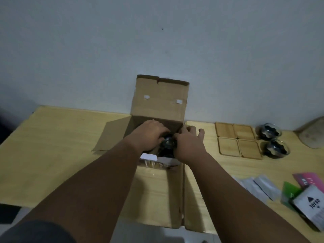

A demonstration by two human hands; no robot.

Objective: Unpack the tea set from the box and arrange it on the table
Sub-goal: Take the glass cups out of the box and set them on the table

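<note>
An open cardboard box stands at the middle of the wooden table, its flaps spread. Both hands reach into it. My left hand curls its fingers round the left side of a dark glass piece inside the box. On the right side of the same piece my right hand grips it, thumb sticking out to the right. Several bamboo coasters lie in a square to the right of the box. Two glass cups stand just beyond the coasters.
A white insert shows at the box's near inner edge. At the right front of the table lie white packets, coloured leaflets and a small printed box. A pale object sits at the far right. The wall rises right behind the table.
</note>
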